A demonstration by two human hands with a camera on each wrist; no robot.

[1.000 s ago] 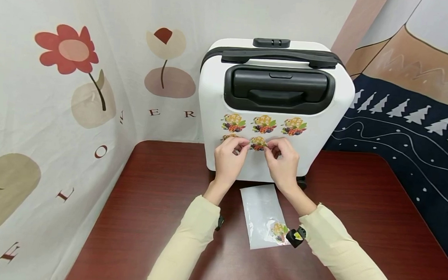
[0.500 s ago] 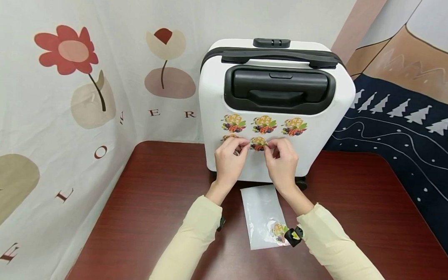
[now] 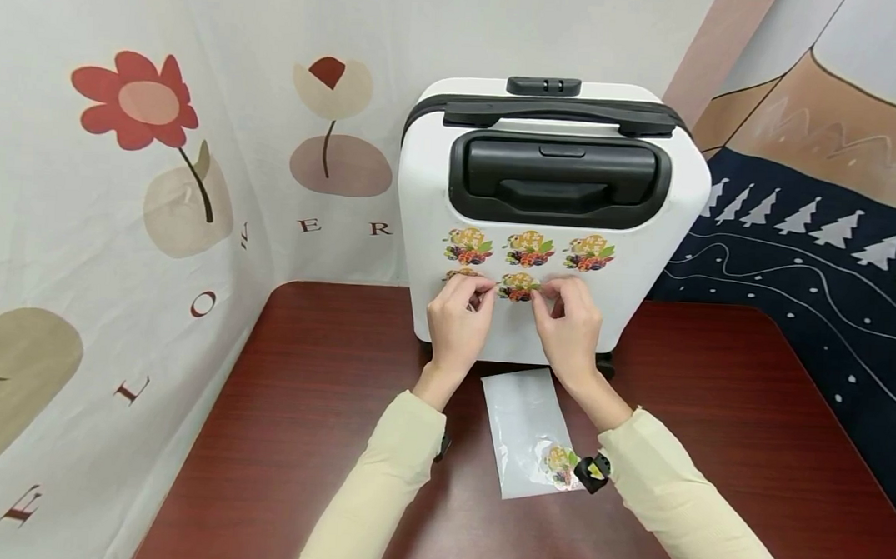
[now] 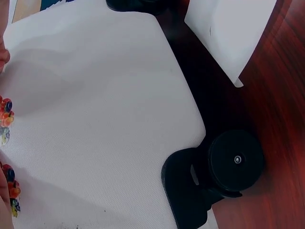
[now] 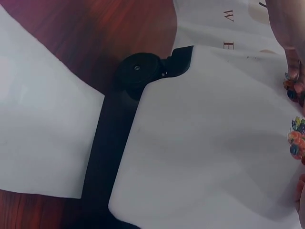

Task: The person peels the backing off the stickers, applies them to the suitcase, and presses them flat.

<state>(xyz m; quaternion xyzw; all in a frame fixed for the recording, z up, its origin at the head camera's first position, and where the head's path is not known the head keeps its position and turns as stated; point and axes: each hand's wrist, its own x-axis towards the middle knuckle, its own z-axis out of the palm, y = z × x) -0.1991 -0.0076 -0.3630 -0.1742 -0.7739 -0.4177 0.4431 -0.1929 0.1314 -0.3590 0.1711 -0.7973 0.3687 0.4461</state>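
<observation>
A colourful fruit-and-lettering sticker (image 3: 518,287) lies close against the front of a white suitcase (image 3: 509,332), in the second row. My left hand (image 3: 457,322) pinches its left edge between thumb and forefinger. At its right edge, my right hand (image 3: 569,328) pinches with thumb and fingertips. Three matching stickers, including the middle one (image 3: 529,249), form a row just above. Another sticker (image 3: 459,274) is partly covered by my left hand. In the right wrist view, the fruit print of the centre sticker (image 5: 296,138) shows at the right edge.
On the reddish-brown table (image 3: 322,407), a white sheet (image 3: 525,408) lies before the suitcase, with one more sticker (image 3: 560,464) at its lower right. Black wheels (image 4: 236,160) support the suitcase. Printed cloth (image 3: 238,95) hangs behind and to the left; a dark tree-patterned cloth (image 3: 794,270) is at right.
The sticker between my hands has shifted very slightly left and lies flatter to view. My right hand has moved a touch to the right; the suitcase and sheet stay put.
</observation>
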